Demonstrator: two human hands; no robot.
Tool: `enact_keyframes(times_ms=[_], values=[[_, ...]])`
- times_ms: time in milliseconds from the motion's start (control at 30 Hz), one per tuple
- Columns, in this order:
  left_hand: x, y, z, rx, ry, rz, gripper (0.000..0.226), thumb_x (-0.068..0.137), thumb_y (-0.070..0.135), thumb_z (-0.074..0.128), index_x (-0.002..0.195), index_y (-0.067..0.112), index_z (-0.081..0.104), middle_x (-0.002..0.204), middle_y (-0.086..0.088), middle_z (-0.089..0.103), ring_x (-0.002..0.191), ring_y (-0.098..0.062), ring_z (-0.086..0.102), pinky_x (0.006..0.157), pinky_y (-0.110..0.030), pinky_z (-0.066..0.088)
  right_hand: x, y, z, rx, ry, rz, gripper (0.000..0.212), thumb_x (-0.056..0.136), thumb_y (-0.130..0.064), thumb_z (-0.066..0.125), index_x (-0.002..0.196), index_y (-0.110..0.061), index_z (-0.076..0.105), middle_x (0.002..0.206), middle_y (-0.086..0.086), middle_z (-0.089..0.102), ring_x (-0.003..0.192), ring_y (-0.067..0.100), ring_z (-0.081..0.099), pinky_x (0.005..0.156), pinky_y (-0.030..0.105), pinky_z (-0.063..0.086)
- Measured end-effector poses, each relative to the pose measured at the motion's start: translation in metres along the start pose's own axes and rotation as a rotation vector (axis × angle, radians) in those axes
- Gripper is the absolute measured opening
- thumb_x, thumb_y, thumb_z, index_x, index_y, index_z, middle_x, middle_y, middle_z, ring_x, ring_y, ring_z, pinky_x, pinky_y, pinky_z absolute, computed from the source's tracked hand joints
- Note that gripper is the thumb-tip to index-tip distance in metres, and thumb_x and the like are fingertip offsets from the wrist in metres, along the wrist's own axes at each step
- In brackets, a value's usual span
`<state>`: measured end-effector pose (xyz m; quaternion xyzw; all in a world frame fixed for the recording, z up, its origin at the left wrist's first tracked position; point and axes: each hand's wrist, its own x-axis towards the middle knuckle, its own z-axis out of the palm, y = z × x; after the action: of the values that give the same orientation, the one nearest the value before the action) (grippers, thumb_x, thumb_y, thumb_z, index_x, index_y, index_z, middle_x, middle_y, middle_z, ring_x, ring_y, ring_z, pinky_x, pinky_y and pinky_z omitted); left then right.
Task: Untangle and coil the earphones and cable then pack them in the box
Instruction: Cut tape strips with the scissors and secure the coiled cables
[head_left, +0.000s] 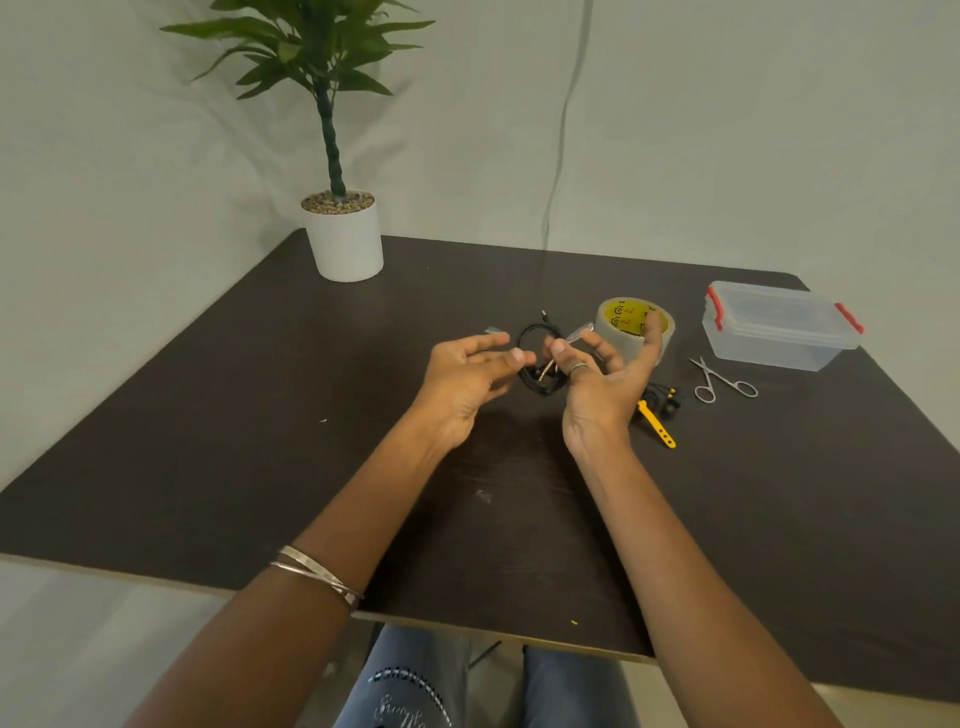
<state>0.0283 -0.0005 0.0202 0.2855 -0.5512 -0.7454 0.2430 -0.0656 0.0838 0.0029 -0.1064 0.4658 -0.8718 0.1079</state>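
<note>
Coiled earphones (537, 358) between hands (lifted)

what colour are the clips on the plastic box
Red clips on the clear box, head view.

Obstacles, right of frame: tape roll (635, 327), scissors (721, 380), lidded box (779, 325). Potted plant (343, 234) upper left. Bare table (218, 415) left.

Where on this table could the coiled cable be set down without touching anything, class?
Bare tabletop spreads on the left, between the plant pot and the near edge. The near middle, between the forearms, is also bare. It is crowded on the right: tape roll, scissors, yellow strap and closed box sit near each other.
</note>
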Motion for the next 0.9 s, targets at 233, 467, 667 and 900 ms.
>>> enact_keyframes(times_ms=[233,467,667,900], values=[[0.005,0.008,0.002,0.224,0.157,0.259,0.048,0.082,0.004,0.071,0.125,0.012,0.052,0.084,-0.007,0.075,0.081,-0.011,0.072,0.076,-0.014,0.051,-0.002,-0.007,-0.003,-0.123,-0.092,-0.035,0.103,0.074,0.016,0.070,0.146,-0.037,0.020,0.106,0.009,0.051,0.069,0.011,0.067,0.083,0.038,0.057],[0.009,0.028,-0.007,0.646,0.021,0.478,0.045,0.080,0.007,0.074,0.119,0.014,0.051,0.079,-0.003,0.075,0.073,-0.005,0.071,0.077,-0.010,0.050,0.002,-0.024,-0.009,-0.375,-0.296,-0.351,0.087,0.080,-0.009,0.074,0.146,-0.032,0.022,0.107,0.001,0.066,0.107,0.022,0.062,0.098,0.050,0.046],[0.008,0.038,-0.004,0.808,-0.058,0.477,0.046,0.081,0.007,0.072,0.120,0.019,0.050,0.082,0.001,0.074,0.076,-0.005,0.070,0.078,-0.015,0.050,0.002,-0.025,-0.007,-0.363,-0.501,-0.288,0.083,0.081,-0.001,0.072,0.147,-0.020,0.025,0.088,0.003,0.072,0.099,0.023,0.068,0.102,0.054,0.044],[0.004,0.046,-0.001,0.876,-0.138,0.484,0.052,0.082,0.010,0.072,0.127,0.019,0.047,0.080,0.006,0.073,0.075,0.002,0.068,0.072,-0.004,0.044,0.006,-0.024,-0.010,-0.431,-0.497,-0.275,0.087,0.077,0.001,0.075,0.147,-0.019,0.027,0.087,0.009,0.072,0.093,0.022,0.069,0.096,0.050,0.050]])
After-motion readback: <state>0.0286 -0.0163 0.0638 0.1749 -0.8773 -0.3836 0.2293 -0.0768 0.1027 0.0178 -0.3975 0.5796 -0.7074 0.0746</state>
